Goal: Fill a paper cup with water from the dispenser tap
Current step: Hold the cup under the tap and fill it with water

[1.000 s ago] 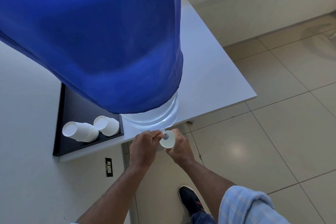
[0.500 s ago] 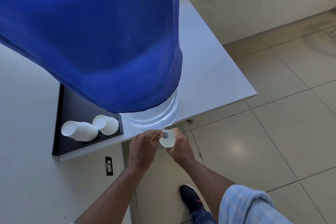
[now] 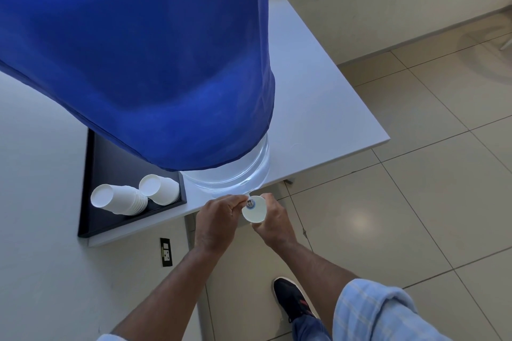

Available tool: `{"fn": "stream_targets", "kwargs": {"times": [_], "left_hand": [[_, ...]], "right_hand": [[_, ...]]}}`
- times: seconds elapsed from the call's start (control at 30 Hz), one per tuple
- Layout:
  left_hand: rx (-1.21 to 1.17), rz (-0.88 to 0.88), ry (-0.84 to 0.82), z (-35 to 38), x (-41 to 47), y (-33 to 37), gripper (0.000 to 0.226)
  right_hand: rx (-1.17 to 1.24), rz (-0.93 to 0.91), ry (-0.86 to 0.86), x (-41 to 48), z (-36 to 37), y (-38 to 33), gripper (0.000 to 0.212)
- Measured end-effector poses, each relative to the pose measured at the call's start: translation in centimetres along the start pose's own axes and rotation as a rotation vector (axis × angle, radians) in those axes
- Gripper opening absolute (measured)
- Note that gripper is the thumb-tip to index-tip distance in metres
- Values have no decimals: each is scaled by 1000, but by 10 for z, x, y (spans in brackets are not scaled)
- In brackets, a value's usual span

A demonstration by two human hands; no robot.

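- My shoe (image 3: 293,302) stands on the floor (image 3: 415,202) just right of the table (image 3: 318,108) edge, so I face the tap side-on and both arms reach forward to it.
- My right hand (image 3: 273,225) is wrapped round the cup (image 3: 254,211), fingers clamped on its wall from the right and underneath. The grip is low on the cup so the mouth is left free.
- The cup sits just off the near edge of the table, over the floor, mouth up and tilted slightly toward me. It is held directly beneath the tap (image 3: 250,203), which shows inside the rim.
- My left hand (image 3: 217,220) is at the tap from the left, fingertips pinched together on its lever. I judge that this hand works the valve while the other steadies the cup.
- I cannot tell whether water is running, nor how full the cup is; treat the fill as in progress.
- The bottle (image 3: 235,171) stands at the table's near edge so that the tap overhangs it. A blue cover (image 3: 138,50) hides most of the bottle.
- To the left, a black tray (image 3: 88,202) holds spare cups (image 3: 127,199) lying on their sides, close enough to the tap to reach.
- Farther off, the table top is bare up to the wall.
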State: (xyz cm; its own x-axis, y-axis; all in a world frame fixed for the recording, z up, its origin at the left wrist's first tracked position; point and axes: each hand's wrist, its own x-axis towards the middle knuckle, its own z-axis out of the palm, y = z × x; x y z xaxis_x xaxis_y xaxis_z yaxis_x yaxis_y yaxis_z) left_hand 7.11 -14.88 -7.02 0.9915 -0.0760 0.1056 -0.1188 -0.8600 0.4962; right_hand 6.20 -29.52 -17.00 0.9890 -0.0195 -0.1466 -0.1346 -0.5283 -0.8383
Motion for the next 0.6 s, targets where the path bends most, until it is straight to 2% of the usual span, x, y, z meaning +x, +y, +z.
{"fn": "stream_targets", "kwargs": {"times": [0.6], "left_hand": [[110,69,-66,-2,6,1,15]], "right_hand": [[-9,-2,2,-1,3,2,54]]}}
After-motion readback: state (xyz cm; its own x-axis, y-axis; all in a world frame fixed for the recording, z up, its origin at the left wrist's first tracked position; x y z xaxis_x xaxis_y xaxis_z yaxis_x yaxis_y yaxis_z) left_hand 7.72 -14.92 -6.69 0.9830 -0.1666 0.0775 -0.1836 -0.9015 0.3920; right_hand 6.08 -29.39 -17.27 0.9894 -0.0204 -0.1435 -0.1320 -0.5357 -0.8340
